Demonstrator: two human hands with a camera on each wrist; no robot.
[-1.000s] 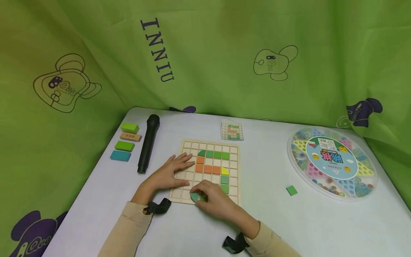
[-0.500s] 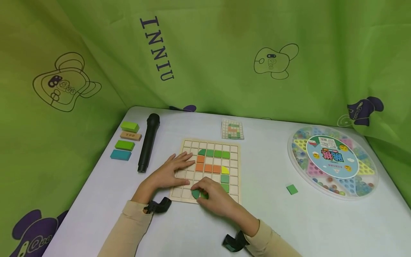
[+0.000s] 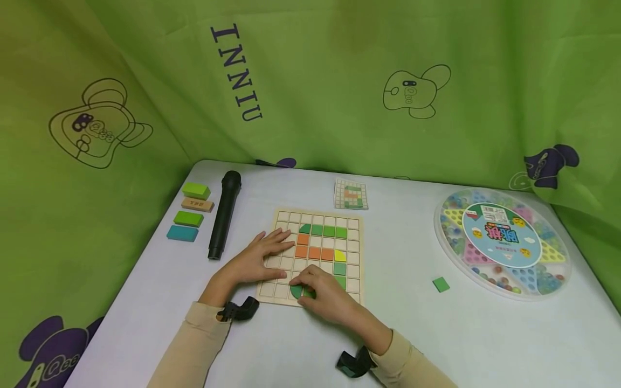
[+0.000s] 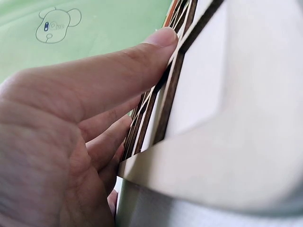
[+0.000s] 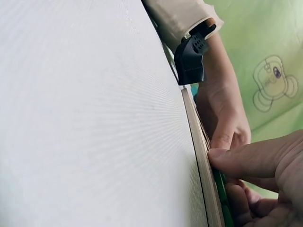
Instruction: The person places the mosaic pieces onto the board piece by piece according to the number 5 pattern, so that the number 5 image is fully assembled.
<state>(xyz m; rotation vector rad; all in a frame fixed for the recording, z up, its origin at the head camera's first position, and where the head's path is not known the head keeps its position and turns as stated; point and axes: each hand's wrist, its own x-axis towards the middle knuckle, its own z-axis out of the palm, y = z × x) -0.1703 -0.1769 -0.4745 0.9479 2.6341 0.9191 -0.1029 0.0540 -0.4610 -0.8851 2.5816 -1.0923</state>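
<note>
A wooden grid board (image 3: 281, 219) lies on the table in the head view, with green, orange and yellow tiles set in some cells. My left hand (image 3: 257, 262) rests on its left side with fingers spread, holding nothing. At the board's near edge, my right hand (image 3: 326, 295) has its thumb and fingers curled at a dark green rounded tile (image 3: 296, 291), pinching it. A green tile (image 3: 308, 293) sits beside it, partly covered by the fingers. In the right wrist view, the thumb (image 5: 227, 160) presses near the board's edge (image 5: 201, 158).
A pattern card (image 3: 351, 194) lies behind the board. One loose green square tile (image 3: 441, 284) is to the right, near a round marble game box (image 3: 502, 237). On the left are a black microphone (image 3: 225, 215) and several coloured blocks (image 3: 182, 233).
The rounded green tile has shifted slightly right, closer against the tile beside it, with the right hand's fingertips moving along. My left hand stays in place.
</note>
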